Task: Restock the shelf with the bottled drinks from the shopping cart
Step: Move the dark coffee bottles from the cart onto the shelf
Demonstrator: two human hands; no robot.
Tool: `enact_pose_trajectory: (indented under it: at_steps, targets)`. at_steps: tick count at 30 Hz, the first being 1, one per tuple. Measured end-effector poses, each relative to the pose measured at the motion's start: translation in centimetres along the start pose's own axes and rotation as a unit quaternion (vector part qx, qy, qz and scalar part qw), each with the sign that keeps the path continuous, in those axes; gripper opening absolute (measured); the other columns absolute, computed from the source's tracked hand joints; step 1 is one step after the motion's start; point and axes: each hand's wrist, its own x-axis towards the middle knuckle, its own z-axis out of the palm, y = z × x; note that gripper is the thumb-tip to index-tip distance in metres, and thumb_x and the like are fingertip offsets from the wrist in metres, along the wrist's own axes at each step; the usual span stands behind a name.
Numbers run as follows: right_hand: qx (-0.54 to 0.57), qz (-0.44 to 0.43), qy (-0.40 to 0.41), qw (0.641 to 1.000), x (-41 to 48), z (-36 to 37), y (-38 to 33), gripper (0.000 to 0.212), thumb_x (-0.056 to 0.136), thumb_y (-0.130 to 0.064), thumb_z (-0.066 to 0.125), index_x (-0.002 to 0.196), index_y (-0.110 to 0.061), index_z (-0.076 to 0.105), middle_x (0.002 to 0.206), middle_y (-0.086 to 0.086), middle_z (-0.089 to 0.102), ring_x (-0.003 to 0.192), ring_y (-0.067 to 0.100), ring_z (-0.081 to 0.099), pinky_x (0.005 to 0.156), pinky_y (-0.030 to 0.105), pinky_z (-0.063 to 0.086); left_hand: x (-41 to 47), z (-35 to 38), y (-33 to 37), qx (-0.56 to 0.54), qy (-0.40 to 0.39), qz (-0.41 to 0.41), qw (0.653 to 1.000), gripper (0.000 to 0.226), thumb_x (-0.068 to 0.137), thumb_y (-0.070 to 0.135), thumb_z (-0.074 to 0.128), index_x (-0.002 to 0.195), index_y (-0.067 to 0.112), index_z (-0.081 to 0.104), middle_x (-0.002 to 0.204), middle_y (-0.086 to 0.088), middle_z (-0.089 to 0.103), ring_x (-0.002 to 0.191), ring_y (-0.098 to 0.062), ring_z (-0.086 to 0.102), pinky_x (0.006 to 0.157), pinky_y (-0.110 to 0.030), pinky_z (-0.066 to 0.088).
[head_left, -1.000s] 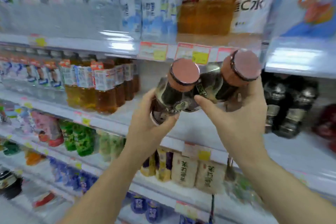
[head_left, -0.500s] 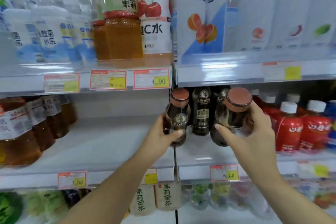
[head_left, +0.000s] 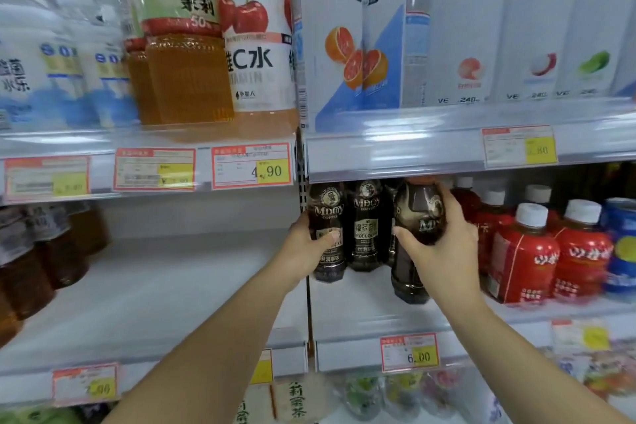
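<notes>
- Left hand (head_left: 303, 248) wrapped round the label of the left coffee bottle (head_left: 327, 213), at the left edge of the shelf (head_left: 361, 310), against the perforated upright (head_left: 303, 189). Base seemingly down, though blur hides the contact.
- Middle coffee bottle (head_left: 366, 227) standing free, further back.
- Right hand (head_left: 444, 251) clasping the right coffee bottle (head_left: 418, 206) round its upper body, nearer the front edge.
- Judged full and weighty, stiff plastic, slick sleeve; best gripped mid-body.
- Smooth white board, tight headroom under the upper shelf (head_left: 395, 151), red bottles (head_left: 523, 255) just beside on the right.

Three coffee bottles (head_left: 364, 227) up front; four price tags (head_left: 251, 167) on upper rail (head_left: 395, 151).
</notes>
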Motion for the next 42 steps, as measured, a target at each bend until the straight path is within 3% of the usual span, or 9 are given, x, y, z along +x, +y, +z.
enact_pose_trajectory:
  at_steps: [6,9,19,22,25,28,34,39,42]
  targets:
    - [-0.004,0.082,-0.148,0.986,-1.9,-0.7,1.9,0.088,0.071,-0.008,0.076,0.141,-0.029,0.027,0.095,-0.019,0.057,0.098,0.014,0.057,0.082,0.029,0.043,0.0,-0.3,-1.1,0.058,0.023,0.028,0.998,0.048,0.086,0.006,0.064,0.125,0.019,0.041,0.113,0.000,0.057,0.102,-0.013,0.056,0.086,-0.025,0.042]
    - [-0.056,0.079,-0.166,0.981,-2.2,-1.0,2.2,0.079,0.072,-0.014,0.076,0.137,-0.024,0.033,0.091,-0.015,0.057,0.089,0.013,0.055,0.075,0.027,0.042,-0.1,0.0,-2.9,0.110,0.022,0.018,0.993,0.061,0.079,0.006,0.070,0.131,0.018,0.040,0.121,-0.006,0.057,0.109,-0.019,0.058,0.095,-0.037,0.047]
    - [-0.105,0.081,-0.162,0.978,-1.1,0.2,2.6,0.085,0.071,-0.023,0.078,0.140,-0.021,0.027,0.113,0.001,0.064,0.099,0.021,0.059,0.079,0.032,0.048,0.8,0.4,-3.9,0.126,0.042,0.001,0.991,0.062,0.081,0.005,0.068,0.134,0.017,0.041,0.126,-0.008,0.057,0.116,-0.023,0.055,0.100,-0.044,0.044]
    - [-0.091,0.084,-0.154,0.980,-1.5,0.0,2.8,0.096,0.068,-0.027,0.080,0.144,-0.025,0.022,0.129,0.001,0.056,0.116,0.021,0.053,0.092,0.040,0.048,0.2,0.3,-3.0,0.126,0.040,-0.012,0.991,0.067,0.082,0.008,0.069,0.138,0.019,0.035,0.130,-0.007,0.053,0.121,-0.024,0.051,0.101,-0.036,0.041]
    - [-0.094,0.024,-0.057,0.994,-2.9,-0.8,1.8,0.088,0.074,-0.028,0.077,0.145,-0.019,0.025,0.140,0.001,0.041,0.130,0.019,0.038,0.104,0.038,0.038,-1.5,0.1,-1.3,0.134,0.067,-0.019,0.989,0.073,0.086,0.016,0.065,0.146,0.015,0.022,0.140,-0.010,0.040,0.130,-0.024,0.041,0.097,-0.024,0.031]
    - [-0.052,-0.117,-0.017,0.992,-5.7,-0.3,-0.5,0.051,0.083,-0.026,0.065,0.130,-0.021,0.046,0.122,-0.010,0.048,0.116,0.008,0.045,0.097,0.024,0.038,-5.4,-1.1,-0.5,0.184,0.112,0.056,0.975,0.065,0.090,0.023,0.060,0.145,0.024,0.026,0.143,0.001,0.038,0.132,-0.013,0.037,0.102,-0.024,0.030]
    - [0.036,-0.248,-0.233,0.940,-13.4,7.2,-4.7,0.013,0.086,-0.018,0.055,0.094,-0.017,0.066,0.090,-0.006,0.065,0.084,0.009,0.060,0.072,0.027,0.049,-17.6,-7.1,-4.1,0.255,0.210,0.148,0.932,0.023,0.092,0.022,0.050,0.113,0.027,0.059,0.101,0.020,0.058,0.090,0.008,0.056,0.074,-0.005,0.044]
    - [0.070,-0.261,-0.388,0.881,-22.3,14.8,-7.5,0.019,0.088,-0.024,0.052,0.090,-0.016,0.069,0.086,-0.004,0.068,0.078,0.010,0.059,0.070,0.026,0.048,-29.3,-12.9,-11.6,0.271,0.331,0.004,0.904,0.018,0.093,0.019,0.052,0.108,0.022,0.062,0.095,0.027,0.055,0.086,0.019,0.052,0.067,-0.003,0.042]
    - [0.098,-0.248,-0.485,0.833,-28.6,19.4,-9.2,0.023,0.087,-0.026,0.049,0.090,-0.015,0.069,0.084,-0.003,0.067,0.078,0.007,0.056,0.070,0.018,0.046,-36.9,-15.2,-17.1,0.267,0.388,-0.133,0.872,0.022,0.090,0.005,0.057,0.106,0.018,0.066,0.094,0.021,0.060,0.086,0.010,0.055,0.073,-0.007,0.044]
